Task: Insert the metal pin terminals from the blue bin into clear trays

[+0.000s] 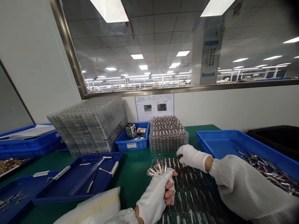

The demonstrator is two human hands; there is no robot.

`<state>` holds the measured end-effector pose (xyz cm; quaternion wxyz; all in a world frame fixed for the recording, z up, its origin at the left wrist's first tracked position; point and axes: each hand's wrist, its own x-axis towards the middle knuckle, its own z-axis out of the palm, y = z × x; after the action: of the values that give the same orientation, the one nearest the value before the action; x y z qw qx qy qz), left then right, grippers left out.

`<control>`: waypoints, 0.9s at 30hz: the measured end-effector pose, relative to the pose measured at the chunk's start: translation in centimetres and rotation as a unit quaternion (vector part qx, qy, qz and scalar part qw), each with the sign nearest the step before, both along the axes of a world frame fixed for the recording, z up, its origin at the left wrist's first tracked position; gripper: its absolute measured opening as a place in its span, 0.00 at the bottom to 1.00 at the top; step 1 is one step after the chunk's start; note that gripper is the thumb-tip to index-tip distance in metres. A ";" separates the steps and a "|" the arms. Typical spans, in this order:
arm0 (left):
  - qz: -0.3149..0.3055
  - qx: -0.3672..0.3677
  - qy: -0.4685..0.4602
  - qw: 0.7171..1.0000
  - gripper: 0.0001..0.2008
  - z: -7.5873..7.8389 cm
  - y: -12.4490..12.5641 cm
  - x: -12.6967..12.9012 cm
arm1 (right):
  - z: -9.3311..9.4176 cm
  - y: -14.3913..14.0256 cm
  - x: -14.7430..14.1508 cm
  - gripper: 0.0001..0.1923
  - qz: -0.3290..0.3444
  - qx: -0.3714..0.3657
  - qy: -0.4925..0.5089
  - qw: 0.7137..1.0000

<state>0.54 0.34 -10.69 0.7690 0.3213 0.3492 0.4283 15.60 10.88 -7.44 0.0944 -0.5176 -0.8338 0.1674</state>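
Observation:
My left hand (160, 190), in a white glove with bare fingertips, is closed around a bundle of slim silvery metal tubes (157, 168). Their ends fan out above the fist. Below lies a clear plastic tray (153, 161) with rows of similar thin parts, some with dark red wires. My right hand (192, 157), also gloved in white, is at the tray's far right edge. Its fingers curl down in a pinch over the parts, and whatever lies between the tips is too small to make out.
Behind the tray stands a stack of filled clear trays (168, 140). A blue bin (219, 137) with loose wired parts is at right. Left are stacked empty trays (93, 124), a small blue box (133, 144) and shallow blue trays (63, 186). A white padded bag (98, 207) lies in front.

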 end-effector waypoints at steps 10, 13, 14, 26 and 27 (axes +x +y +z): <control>0.017 0.002 0.043 0.999 0.14 1.0 -0.6 0.6 | -0.4 0.4 0.7 0.07 -0.027 0.012 -0.065 0.997; -0.004 0.003 0.043 0.999 0.14 0.8 -0.4 0.4 | -0.3 0.6 0.9 0.05 -0.038 0.006 -0.044 0.998; -0.008 0.006 0.043 0.999 0.14 0.7 -0.3 0.4 | 0.0 0.6 0.9 0.05 -0.042 0.006 -0.030 0.999; -0.028 0.023 0.043 0.998 0.14 0.5 -0.8 0.5 | 2.4 -5.4 -2.0 0.11 0.202 -0.252 0.297 0.899; -0.023 0.023 0.044 0.998 0.14 0.5 -0.8 0.5 | 2.2 -5.4 -2.2 0.10 0.188 -0.242 0.306 0.902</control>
<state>1.03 -0.45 -10.18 0.7551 0.3655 0.3652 0.4035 13.45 5.44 -5.19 0.1835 -0.2816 -0.7797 0.5283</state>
